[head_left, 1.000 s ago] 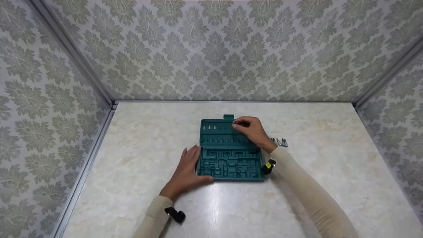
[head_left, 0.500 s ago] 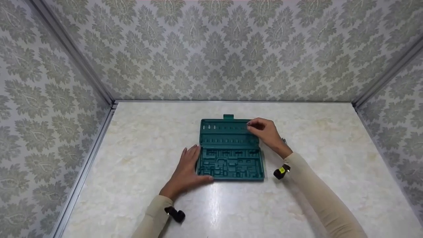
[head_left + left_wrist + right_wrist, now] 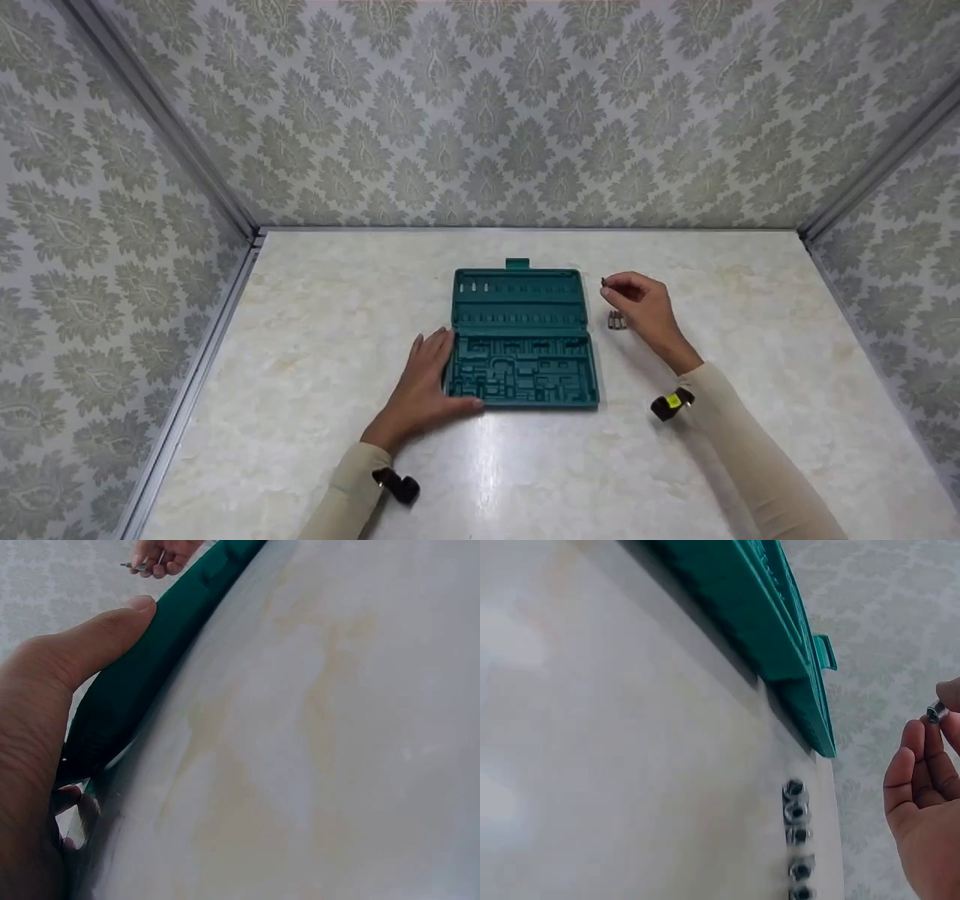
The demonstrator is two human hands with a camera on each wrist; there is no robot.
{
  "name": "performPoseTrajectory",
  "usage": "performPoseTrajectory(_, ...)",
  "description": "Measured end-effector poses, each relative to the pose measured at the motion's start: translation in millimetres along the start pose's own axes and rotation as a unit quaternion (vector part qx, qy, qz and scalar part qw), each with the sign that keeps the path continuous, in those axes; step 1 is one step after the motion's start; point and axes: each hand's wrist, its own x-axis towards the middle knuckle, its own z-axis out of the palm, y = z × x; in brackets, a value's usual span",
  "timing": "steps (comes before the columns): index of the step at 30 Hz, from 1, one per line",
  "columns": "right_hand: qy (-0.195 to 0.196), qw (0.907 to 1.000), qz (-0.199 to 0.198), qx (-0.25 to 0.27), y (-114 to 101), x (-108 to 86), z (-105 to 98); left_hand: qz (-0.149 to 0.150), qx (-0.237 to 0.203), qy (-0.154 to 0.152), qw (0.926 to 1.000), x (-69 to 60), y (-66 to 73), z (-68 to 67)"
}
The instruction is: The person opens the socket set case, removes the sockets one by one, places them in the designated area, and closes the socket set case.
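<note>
A green plastic tool case lies unfolded on the table, its lid part toward the wall. My left hand rests against its near left corner, fingers straight along the side and thumb on the front edge. Right of the lid and clear of it, my right hand pinches a small metal screwdriver bit between thumb and fingertips. A hollow end of that bit shows in the right wrist view, a pointed tip in the left wrist view. More bits lie below this hand, some hidden by it.
Three bits sit in the left end of the lid's upper row. A row of bits stretches beside the case in the right wrist view. Behind the table rises a patterned wall.
My right hand has moved right, from over the lid to beside the case, still pinching something small. The left hand and the case stay in place.
</note>
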Motion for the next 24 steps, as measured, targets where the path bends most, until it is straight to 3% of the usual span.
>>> performPoseTrajectory(13, 0.052, 0.9986, 0.003, -0.010, 15, -21.4, -41, 0.003, -0.002, 0.005, 1.0000, 0.5, -0.9, 0.1)
performPoseTrajectory(24, 0.109, 0.9910, 0.064, -0.043, 34, -42.4, -60, -0.006, 0.002, 0.001, 1.0000, -0.3, 0.7, 0.0)
